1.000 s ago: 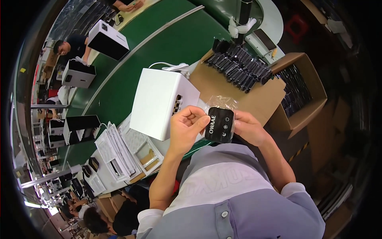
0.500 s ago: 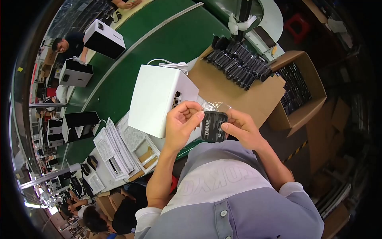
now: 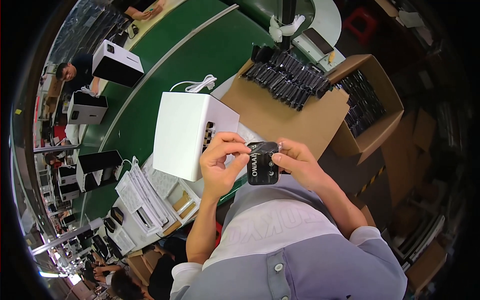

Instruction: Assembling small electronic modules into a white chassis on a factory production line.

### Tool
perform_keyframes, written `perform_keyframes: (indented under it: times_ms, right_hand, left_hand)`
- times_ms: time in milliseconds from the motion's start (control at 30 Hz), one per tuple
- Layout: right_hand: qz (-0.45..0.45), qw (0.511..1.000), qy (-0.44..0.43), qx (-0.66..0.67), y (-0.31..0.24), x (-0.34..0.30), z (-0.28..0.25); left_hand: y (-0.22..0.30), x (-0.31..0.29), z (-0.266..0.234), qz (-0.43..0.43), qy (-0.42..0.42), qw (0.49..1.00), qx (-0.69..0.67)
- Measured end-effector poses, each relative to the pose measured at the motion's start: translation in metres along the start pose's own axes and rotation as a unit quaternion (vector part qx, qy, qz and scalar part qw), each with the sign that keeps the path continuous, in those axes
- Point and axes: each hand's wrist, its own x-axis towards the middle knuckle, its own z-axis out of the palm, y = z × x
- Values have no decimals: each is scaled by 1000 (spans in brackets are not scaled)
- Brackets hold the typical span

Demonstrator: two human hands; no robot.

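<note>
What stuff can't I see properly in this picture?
All in the head view:
Small black device: its back, hidden behind its front.
White box-shaped unit: its underside, hidden by its own body.
Cardboard box: its bottom, hidden under dark packets.
Co-worker's hand: that person's head, cut off by the top edge.

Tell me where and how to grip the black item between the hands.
Probably pinch the black item by its lower edge, coming from the torso side: the left hand and right hand are at its upper part, leaving its flat lower part clear.
</note>
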Motion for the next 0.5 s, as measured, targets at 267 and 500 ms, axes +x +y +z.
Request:
perform_keyframes:
  times_ms: [267,500]
  right_hand:
    - [-20,998,-62,-4,2,0,-11]
    - [-21,997,-73,-32,0,1,-14]
  left_hand:
    - [-4,-5,7,-94,-3,993,-72]
    - [4,-5,4,-197,-30,968,-150]
